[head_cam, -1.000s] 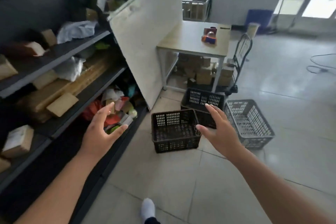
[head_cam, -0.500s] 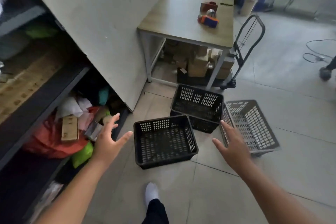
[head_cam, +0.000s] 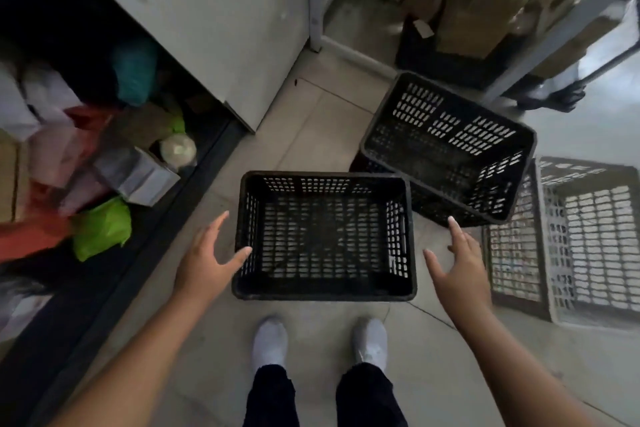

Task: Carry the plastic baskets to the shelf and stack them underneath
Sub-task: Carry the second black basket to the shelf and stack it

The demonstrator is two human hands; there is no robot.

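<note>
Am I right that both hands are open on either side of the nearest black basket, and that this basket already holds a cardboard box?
Not quite: the nearest black basket is empty; the head view shows only its slotted floor. The rest stands: the left hand and right hand are open on either side of it, neither gripping it yet.

Dim wide-angle view, motion-blurred and warped at the edges, brightest upper right

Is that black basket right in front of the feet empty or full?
Empty. The nearest black basket sits upright on the floor, and its slotted bottom shows bare, nothing inside.
</note>
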